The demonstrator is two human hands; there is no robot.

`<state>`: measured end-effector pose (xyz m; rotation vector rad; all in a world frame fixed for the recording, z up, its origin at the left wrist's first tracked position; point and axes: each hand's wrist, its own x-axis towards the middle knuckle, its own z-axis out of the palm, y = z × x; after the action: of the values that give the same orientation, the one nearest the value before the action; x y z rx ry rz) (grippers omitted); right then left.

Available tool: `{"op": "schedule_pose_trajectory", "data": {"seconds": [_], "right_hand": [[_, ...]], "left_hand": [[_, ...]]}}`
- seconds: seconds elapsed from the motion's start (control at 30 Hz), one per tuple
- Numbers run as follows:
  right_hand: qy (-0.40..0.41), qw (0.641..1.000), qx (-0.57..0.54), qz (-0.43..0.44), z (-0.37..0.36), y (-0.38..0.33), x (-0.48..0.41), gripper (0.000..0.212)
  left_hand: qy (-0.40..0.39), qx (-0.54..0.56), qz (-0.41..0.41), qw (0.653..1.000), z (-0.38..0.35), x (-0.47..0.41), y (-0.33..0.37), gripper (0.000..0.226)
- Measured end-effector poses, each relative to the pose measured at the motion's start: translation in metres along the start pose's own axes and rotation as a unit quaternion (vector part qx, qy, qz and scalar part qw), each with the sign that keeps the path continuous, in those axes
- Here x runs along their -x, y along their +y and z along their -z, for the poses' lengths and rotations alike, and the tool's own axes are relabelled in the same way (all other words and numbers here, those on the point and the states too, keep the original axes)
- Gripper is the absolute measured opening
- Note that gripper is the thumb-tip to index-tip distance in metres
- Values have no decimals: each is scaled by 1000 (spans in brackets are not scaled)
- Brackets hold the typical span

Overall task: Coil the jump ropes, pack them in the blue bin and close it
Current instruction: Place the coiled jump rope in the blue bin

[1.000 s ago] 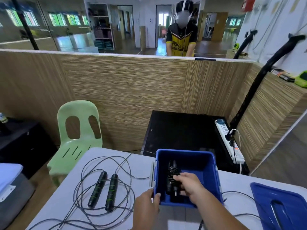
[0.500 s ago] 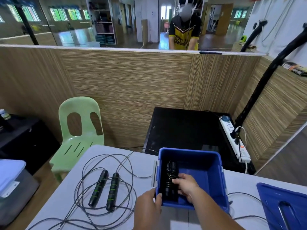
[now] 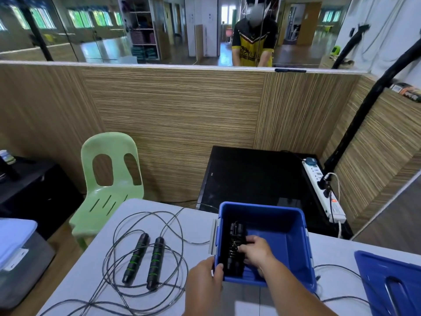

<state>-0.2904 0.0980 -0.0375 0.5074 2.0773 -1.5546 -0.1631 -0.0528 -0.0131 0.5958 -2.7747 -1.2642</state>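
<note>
— Change shown, and consequence?
— Your right hand (image 3: 256, 250), fingers curled on the coiled rope (image 3: 235, 234), has sunk into the blue bin (image 3: 293, 226), left hand (image 3: 205, 274) gripping its rim; one packed, second rope (image 3: 145, 258) uncoiled beside it

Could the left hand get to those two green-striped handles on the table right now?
Probably yes. The left hand grips the blue bin's near corner, and the handles lie just to its left on the table with nothing standing between. It would have to let go first.
</note>
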Motion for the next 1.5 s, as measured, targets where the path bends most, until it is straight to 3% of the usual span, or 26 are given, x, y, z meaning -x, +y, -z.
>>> {"op": "schedule_pose_trajectory", "data": {"seconds": [0.27,0.6,0.77,0.87,0.97,1.5], "right_hand": [[-16,999,27,18,6,0,8,58],[-15,984,151,94,25,-11,32,55],[50,932,275,229,48,-12,78,22],[56,880,359,306,70,6,107,17],[91,846,415,323,86,32,116,15],[122,861,376,318,96,33,116,17]], "left_hand": [[4,16,19,1000,-4,-1,-1,24],[4,37,21,999,1,0,10,18],[-7,56,22,998,4,-1,13,19],[-3,45,15,999,4,-3,14,20],[9,48,19,999,2,-7,13,22],[10,9,16,1000,9,-18,35,43]]}}
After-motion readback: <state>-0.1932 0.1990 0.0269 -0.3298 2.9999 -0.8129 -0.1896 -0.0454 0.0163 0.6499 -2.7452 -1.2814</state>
